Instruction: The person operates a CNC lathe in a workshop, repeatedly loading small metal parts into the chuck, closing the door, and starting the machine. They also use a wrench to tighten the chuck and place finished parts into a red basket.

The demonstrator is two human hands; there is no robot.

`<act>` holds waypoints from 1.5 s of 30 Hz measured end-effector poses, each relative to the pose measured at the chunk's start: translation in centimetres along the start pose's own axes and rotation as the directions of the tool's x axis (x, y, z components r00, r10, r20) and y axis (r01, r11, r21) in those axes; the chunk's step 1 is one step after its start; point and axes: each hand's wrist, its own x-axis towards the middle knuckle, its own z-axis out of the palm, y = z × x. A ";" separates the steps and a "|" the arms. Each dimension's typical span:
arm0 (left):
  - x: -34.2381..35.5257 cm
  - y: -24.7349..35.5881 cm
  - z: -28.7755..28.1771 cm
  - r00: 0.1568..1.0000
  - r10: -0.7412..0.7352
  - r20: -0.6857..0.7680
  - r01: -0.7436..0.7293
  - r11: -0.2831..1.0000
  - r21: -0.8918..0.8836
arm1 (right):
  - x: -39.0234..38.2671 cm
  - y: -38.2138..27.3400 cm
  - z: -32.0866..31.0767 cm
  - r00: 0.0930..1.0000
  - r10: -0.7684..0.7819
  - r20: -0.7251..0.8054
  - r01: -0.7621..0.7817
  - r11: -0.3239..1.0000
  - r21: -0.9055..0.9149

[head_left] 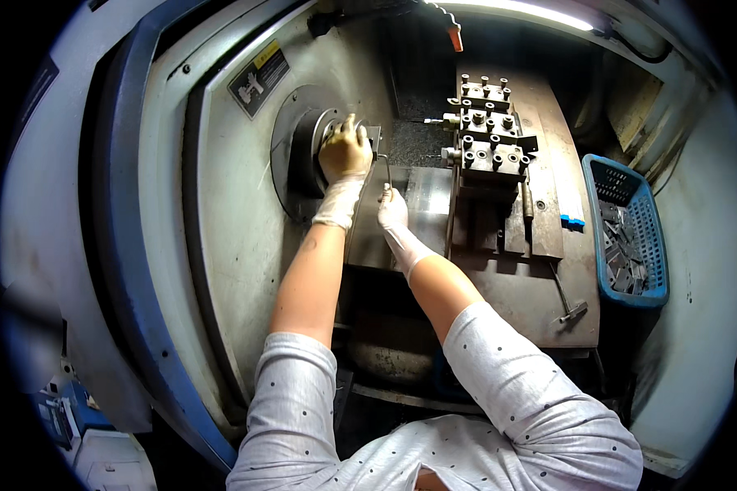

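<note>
My left hand (345, 154), in a pale glove soiled at the fingers, lies against the front of the round lathe chuck (305, 151). Its fingers are partly stretched and apart; what is under the palm is hidden. Lower and to the right, my gloved right hand (393, 211) is closed around the long arm of an L-shaped hex key (388, 170). The key's bent short end reaches to a metal block (374, 137) on the chuck face, beside my left fingers. Whether its tip sits inside a screw is too small to tell.
A tool holder block (493, 159) with several upright bolts and drill bits pointing at the chuck stands right. Beyond it is a blue basket (655, 254) of metal pieces. A T-handled tool (571, 311) lies on the machine bed. An orange nozzle (455, 37) hangs above.
</note>
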 end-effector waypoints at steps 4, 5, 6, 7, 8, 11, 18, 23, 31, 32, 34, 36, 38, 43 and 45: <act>-2.0 -0.3 0.1 0.957 0.059 -0.284 -0.102 0.986 -0.136 | -0.3 -0.8 1.7 0.983 0.129 -0.132 -0.140 0.987 -0.083; -2.5 -0.1 0.2 0.952 0.039 -0.305 -0.088 0.985 -0.148 | 0.4 0.0 1.5 0.995 0.065 -0.076 -0.071 0.995 -0.071; -2.7 0.3 0.1 0.944 0.022 -0.329 -0.080 0.983 -0.164 | 1.3 1.1 0.9 1.000 -0.003 -0.026 0.002 0.999 -0.052; -2.4 0.3 0.2 0.944 0.020 -0.330 -0.081 0.981 -0.174 | 1.9 1.5 0.2 0.995 0.001 0.099 -0.005 0.999 0.038; -2.2 0.4 0.3 0.943 0.018 -0.331 -0.083 0.980 -0.183 | 2.2 1.7 0.1 0.992 0.015 0.128 -0.023 0.998 0.059; -2.2 -0.3 0.4 0.960 0.008 -0.281 -0.048 0.990 -0.134 | -0.4 -0.1 -1.3 0.946 0.124 0.298 -0.186 0.965 0.187; -0.5 -0.2 0.2 0.993 -0.057 -0.100 0.041 0.988 -0.151 | -4.1 -6.0 -3.5 0.705 0.462 0.537 -0.657 0.712 0.250; 0.4 -0.5 0.3 0.992 -0.101 0.081 0.107 0.991 -0.081 | -5.4 -11.1 -5.3 0.455 0.410 0.790 -0.889 0.253 0.381; 1.5 -0.4 1.4 0.997 -0.053 0.060 0.058 0.994 -0.093 | -3.9 -9.2 -3.9 0.804 0.335 0.491 -0.588 0.334 0.737; 1.4 -0.6 1.2 0.997 -0.043 0.057 0.048 0.995 -0.084 | -5.2 -10.1 -4.1 0.832 0.364 0.419 -0.531 0.303 0.791; 1.5 -0.4 0.5 0.999 -0.029 0.016 0.031 0.996 -0.083 | -7.2 -10.7 -5.8 0.879 0.225 0.421 -0.476 0.347 0.808; 1.7 0.2 0.2 0.997 -0.062 0.042 0.066 0.992 -0.105 | -9.2 -11.4 -9.0 0.915 0.077 0.396 -0.372 0.543 0.753; 1.0 0.2 0.0 0.997 -0.065 0.046 0.072 0.983 -0.167 | -11.5 -10.9 -14.5 0.881 -0.361 0.307 0.265 0.913 0.311; -5.0 3.4 -3.3 0.974 0.056 -0.219 -0.164 0.842 -0.514 | -14.0 -5.0 -27.8 0.642 -0.514 0.568 0.736 0.205 -0.646; -12.1 7.2 -4.3 0.967 -0.246 -0.063 -0.142 -0.318 -0.937 | -13.6 -3.7 -29.1 0.546 -0.572 0.612 0.776 0.069 -0.628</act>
